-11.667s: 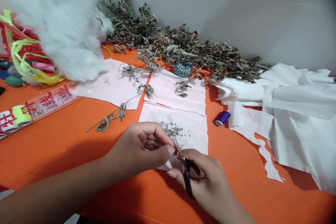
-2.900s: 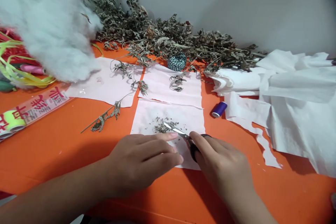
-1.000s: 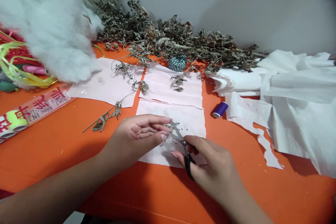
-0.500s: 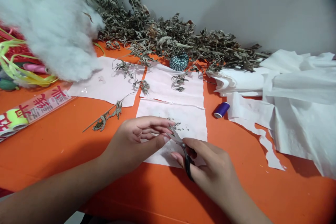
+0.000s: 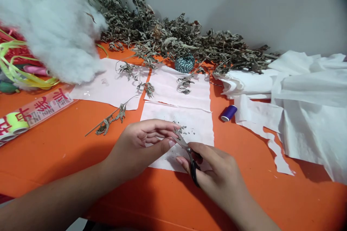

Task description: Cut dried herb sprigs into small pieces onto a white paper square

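My right hand (image 5: 217, 166) grips black-handled scissors (image 5: 191, 153), thumb and fingers through the loops. Their metal blades point up and left, to the fingertips of my left hand (image 5: 149, 139). The fingers of that hand curl towards its thumb; whatever lies between them is too small or hidden to make out. Under both hands lies a white cloth square (image 5: 200, 122). Dark crumbled leaf bits (image 5: 183, 129) are scattered on it just beyond the blades. A dried leafy sprig (image 5: 111, 119) rests on the orange table to the left of my left hand.
Dried stems with leaves (image 5: 168, 36) line the wall. White stuffing (image 5: 62, 32) is piled at back left, beside yellow ribbon (image 5: 8, 61). A twine ball (image 5: 184, 63) stands behind the cloths. A purple thread spool (image 5: 229, 113) and white fabric (image 5: 306, 115) are on the right.
Almost nothing differs. Both hands and the scissors hold nearly the same place, with only a very slight shift at the blades and left fingertips.
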Tool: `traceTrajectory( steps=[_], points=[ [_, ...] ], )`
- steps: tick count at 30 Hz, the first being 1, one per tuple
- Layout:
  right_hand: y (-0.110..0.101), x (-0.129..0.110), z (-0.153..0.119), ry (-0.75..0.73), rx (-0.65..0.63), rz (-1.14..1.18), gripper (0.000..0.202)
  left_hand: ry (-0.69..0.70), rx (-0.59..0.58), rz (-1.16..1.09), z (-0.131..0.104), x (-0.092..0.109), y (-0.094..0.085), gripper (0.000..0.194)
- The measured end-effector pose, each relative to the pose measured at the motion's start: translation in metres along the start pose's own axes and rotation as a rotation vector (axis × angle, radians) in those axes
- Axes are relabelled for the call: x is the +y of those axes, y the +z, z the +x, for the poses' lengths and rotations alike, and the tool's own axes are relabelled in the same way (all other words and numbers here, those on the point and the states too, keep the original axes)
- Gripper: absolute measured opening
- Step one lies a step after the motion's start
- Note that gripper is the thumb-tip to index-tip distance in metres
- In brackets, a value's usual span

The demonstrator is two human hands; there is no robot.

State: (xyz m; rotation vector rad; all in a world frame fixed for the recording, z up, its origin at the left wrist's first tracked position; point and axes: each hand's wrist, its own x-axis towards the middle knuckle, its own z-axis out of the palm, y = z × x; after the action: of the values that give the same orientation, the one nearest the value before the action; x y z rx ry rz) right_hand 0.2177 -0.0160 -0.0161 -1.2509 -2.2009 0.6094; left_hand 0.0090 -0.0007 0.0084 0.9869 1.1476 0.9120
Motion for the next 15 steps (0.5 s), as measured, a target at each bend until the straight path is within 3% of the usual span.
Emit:
traceTrajectory(
  steps=[15],
  points=[
    [-0.0011,0.0013,-0.0010,0.066,-0.053,0.099,0.013,0.014,0.006,0.004,-0.0006,0.0004,0.0006,0.018]
  ],
)
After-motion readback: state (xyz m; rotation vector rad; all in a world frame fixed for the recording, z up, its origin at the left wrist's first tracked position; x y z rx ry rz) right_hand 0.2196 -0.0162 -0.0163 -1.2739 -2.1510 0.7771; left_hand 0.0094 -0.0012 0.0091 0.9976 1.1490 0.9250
